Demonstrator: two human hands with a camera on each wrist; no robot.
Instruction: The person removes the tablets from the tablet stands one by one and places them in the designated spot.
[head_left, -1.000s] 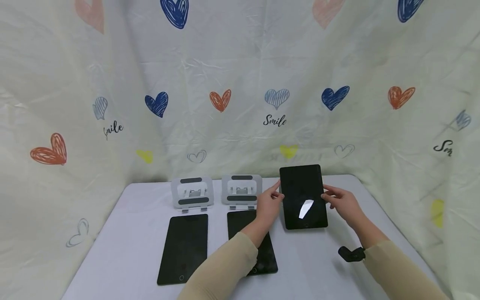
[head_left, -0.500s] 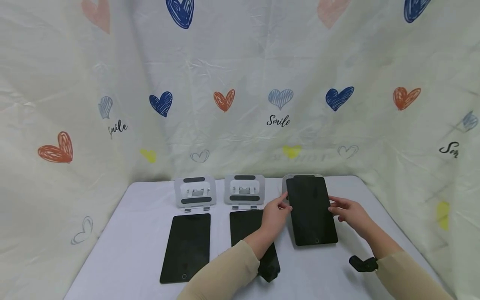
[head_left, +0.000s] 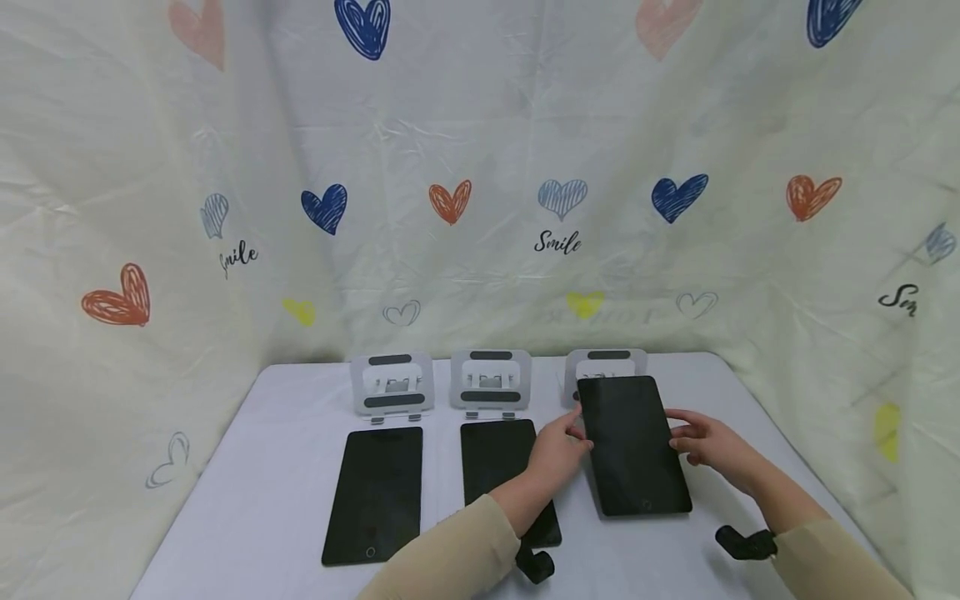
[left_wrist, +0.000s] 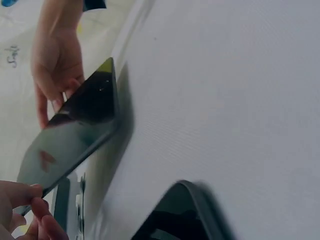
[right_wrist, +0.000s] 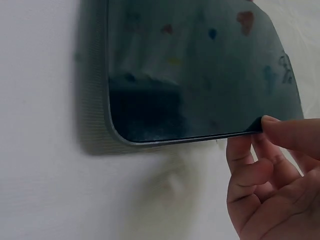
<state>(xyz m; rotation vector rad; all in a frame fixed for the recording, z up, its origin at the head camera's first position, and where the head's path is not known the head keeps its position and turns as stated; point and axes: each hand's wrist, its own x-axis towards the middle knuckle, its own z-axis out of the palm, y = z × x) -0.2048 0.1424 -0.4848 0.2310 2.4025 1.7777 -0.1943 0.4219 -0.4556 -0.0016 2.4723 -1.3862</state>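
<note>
A black tablet [head_left: 636, 450] is tilted over the right part of the table, its near edge low by the cloth. My left hand [head_left: 557, 454] pinches its left edge. On the opposite edge my right hand [head_left: 708, 450] grips it between thumb and fingers; in the right wrist view the thumb [right_wrist: 290, 134] lies on the rim and the fingers sit behind. Just past the tablet's top stands a light grey tablet stand [head_left: 606, 363], its lower part hidden. A second tablet [head_left: 495, 454] lies partly under my left forearm, and a third tablet [head_left: 375, 492] lies flat farther left.
Two more grey stands, the middle stand [head_left: 491, 379] and the left stand [head_left: 392, 383], are lined up along the back of the white-covered table [head_left: 247, 492]. Behind them hangs a curtain [head_left: 487, 275] printed with hearts. A black wrist camera [head_left: 746, 543] juts from the right wrist.
Both hands have brought the tablet down and toward me, slightly right, away from the stand behind it. That stand, hidden before, now shows. The view has shifted slightly.
</note>
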